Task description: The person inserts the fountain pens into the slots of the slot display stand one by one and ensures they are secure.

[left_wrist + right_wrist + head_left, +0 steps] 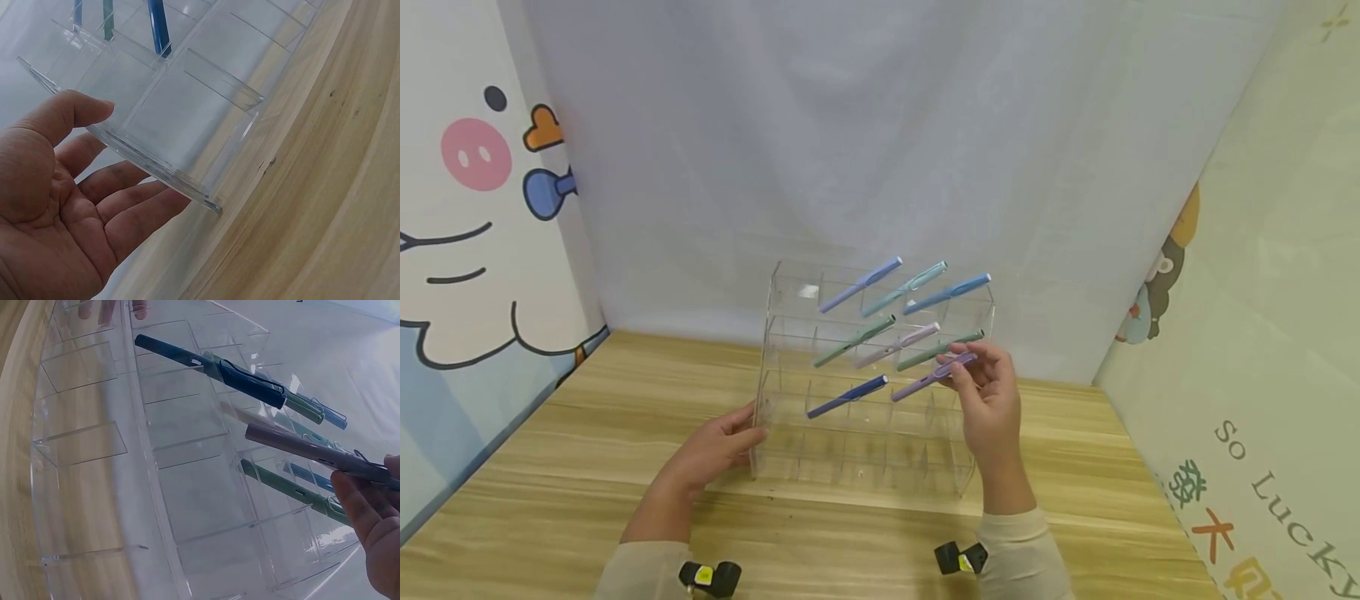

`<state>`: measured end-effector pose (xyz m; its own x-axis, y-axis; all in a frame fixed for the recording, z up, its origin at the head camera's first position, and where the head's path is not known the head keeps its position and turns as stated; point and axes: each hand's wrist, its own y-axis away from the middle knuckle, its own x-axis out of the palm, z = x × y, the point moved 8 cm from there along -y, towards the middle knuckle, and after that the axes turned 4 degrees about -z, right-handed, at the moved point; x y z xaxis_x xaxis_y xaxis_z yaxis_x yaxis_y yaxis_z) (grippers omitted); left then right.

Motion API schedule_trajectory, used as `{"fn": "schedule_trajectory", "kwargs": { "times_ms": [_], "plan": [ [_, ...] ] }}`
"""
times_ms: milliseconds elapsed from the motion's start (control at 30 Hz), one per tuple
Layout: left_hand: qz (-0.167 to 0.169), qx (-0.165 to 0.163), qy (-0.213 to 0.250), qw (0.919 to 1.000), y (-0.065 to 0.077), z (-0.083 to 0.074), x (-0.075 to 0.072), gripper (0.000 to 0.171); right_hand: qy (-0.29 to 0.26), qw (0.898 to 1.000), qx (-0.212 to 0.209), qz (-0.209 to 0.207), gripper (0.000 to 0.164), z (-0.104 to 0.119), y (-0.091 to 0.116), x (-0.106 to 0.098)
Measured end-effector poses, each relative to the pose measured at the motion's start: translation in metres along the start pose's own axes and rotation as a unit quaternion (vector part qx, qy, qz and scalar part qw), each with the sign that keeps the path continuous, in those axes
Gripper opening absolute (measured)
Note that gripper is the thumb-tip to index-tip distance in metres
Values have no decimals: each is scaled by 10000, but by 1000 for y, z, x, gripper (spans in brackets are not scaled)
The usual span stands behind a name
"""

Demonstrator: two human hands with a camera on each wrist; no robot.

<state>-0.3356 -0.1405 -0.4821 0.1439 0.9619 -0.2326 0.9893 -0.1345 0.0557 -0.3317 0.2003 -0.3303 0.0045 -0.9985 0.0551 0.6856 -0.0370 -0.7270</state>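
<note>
A clear acrylic pen rack (760,358) with tiered compartments stands on the wooden table. My left hand (711,450) holds its left side panel, thumb by the front edge and fingers along the outside, as the left wrist view shows. My right hand (992,408) pinches a light purple pen (294,447) near its clip end, slanting over the lower tier. A dark blue pen (847,397) lies to its left on that tier. Behind, the middle tier carries a green pen (853,342), a pale pink pen (897,346) and another green pen (925,352).
On the top tier lean a lavender pen (860,285), a pale aqua pen (904,290) and a blue pen (947,294). A grey-white curtain (880,150) hangs behind the rack. Cartoon-printed panels (475,250) flank the wooden table (1075,500).
</note>
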Motion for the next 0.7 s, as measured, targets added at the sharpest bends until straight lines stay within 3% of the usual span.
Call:
{"fn": "schedule_trajectory", "kwargs": {
  "times_ms": [367,700],
  "plan": [
    [-30,-25,-17,10000,0,0,0,73,359,9992,79,140,32,-6,3,7],
    [-3,-13,-11,10000,-1,1,0,73,413,9977,422,336,31,-18,8,15]
  ]
}}
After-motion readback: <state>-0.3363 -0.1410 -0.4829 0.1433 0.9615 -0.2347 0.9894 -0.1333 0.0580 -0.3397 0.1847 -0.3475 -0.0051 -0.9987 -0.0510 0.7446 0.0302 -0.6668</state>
